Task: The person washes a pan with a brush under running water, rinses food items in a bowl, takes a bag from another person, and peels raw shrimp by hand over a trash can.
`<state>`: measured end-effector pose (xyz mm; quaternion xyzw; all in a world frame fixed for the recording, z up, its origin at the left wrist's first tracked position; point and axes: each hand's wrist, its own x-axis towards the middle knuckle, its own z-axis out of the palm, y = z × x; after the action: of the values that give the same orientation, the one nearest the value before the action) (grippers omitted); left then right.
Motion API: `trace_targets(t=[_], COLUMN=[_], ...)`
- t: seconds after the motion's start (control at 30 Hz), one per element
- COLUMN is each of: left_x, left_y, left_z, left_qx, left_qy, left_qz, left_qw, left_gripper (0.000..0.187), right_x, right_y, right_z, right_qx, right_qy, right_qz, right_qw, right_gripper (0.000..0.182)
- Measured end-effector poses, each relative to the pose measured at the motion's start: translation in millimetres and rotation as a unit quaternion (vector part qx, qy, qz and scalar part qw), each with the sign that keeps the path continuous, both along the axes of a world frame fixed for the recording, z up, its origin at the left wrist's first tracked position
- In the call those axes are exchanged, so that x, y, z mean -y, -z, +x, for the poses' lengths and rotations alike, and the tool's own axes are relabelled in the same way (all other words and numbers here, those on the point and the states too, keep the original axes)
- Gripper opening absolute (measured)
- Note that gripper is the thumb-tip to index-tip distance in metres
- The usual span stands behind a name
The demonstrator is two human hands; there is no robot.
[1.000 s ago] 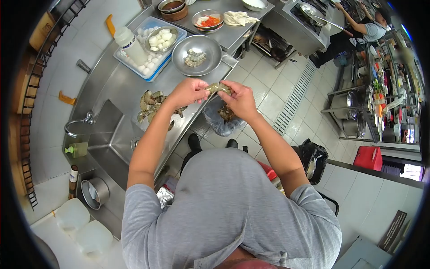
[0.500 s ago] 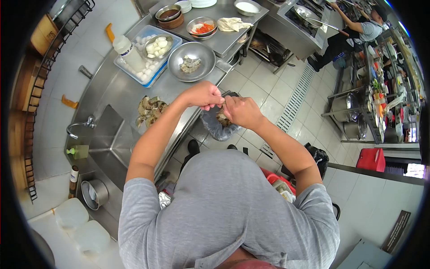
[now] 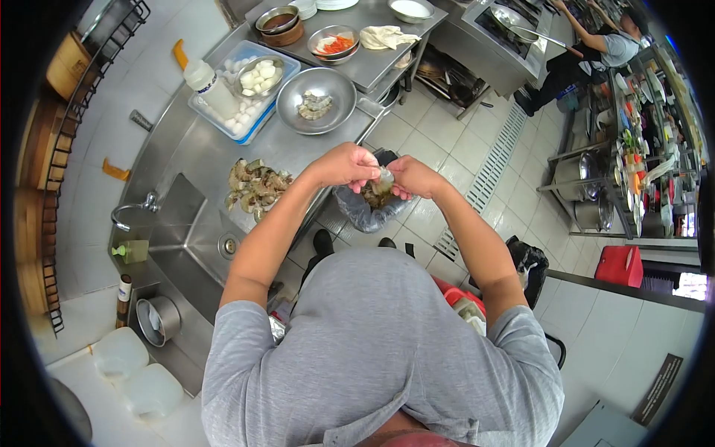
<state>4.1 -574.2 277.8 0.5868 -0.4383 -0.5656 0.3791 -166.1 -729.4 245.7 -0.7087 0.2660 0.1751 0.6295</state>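
My left hand (image 3: pixel 348 166) and my right hand (image 3: pixel 412 177) are close together over a lined bin (image 3: pixel 366 216). Between their closed fingers is a small, pale, translucent shrimp (image 3: pixel 383 179), which both hands pinch. Dark scraps lie inside the bin below. On the steel counter to the left sits a pile of unpeeled shrimp (image 3: pixel 255 186). Behind my left hand, a metal bowl (image 3: pixel 339 115) holds a few peeled shrimp (image 3: pixel 315 106).
A tray (image 3: pixel 249 132) with white balls and a bottle (image 3: pixel 212 89) stands at the counter's back. The sink (image 3: pixel 190 223) is at left. A co-worker (image 3: pixel 618 46) stands by the stove (image 3: pixel 491 30) at upper right. Shelves (image 3: pixel 588 182) are at right.
My hands have moved slightly apart, and the pale shrimp now shows between them. My right hand has turned so its fingers are more visible. The co-worker's arms have shifted slightly.
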Motion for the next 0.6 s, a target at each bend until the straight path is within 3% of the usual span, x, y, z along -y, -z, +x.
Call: trace_targets(t=[0.07,0.13,0.27,0.3,0.4,0.5,0.6], left_x=[-1,1,5,5,8,10,14], left_y=[0,4,13,14,16,16,15], left_z=[0,2,4,4,6,4,4], left_qx=[-0.017,-0.025,-0.034,-0.048,-0.048,-0.069,-0.115], left_qy=[-0.014,-0.036,-0.052,-0.062,-0.056,-0.062,-0.042], left_qz=[-0.004,-0.017,-0.013,-0.009,-0.027,-0.022,-0.032], left_qw=[1.000,0.999,0.998,0.997,0.997,0.995,0.992], left_gripper=[0.020,0.020,0.020,0.021,0.020,0.020,0.019], right_x=[2,-1,-5,-5,-7,-21,-29], right_y=[14,27,41,37,37,-5,-46], right_z=[-5,-11,-22,-24,-31,-37,-38], right_qx=[-0.024,0.027,0.165,0.127,0.171,0.312,0.362], right_qy=[0.017,0.034,0.090,0.084,0.104,0.165,0.087], right_qz=[-0.038,-0.157,-0.391,-0.371,-0.349,-0.249,-0.274], right_qw=[0.999,0.987,0.901,0.916,0.916,0.902,0.887], right_gripper=[0.016,0.013,0.012,0.015,0.025,0.035,0.031])
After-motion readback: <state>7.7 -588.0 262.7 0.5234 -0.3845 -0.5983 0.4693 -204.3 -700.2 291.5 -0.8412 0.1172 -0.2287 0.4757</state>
